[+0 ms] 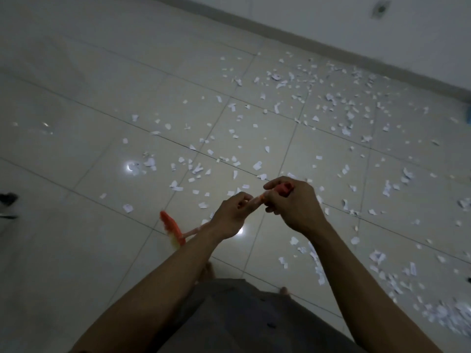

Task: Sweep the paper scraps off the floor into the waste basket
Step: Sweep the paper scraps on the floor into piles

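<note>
Grey clothing (229, 322) fills the bottom of the view, and two bare forearms reach forward from it. Both hands grasp an orange broom (173, 226). The left hand (233, 215) pinches the thin handle lower down, and the right hand (293, 202) is curled round its red top end. The blurred broom head hangs low on the left, near the person's feet, but it is unclear whether its bristles touch the tiles. White paper scraps (257, 165) lie scattered over the pale tiled floor (76, 98) — thickest ahead and to the right, few on the left. Beyond them a grey skirting runs along the wall (305, 11).
</note>
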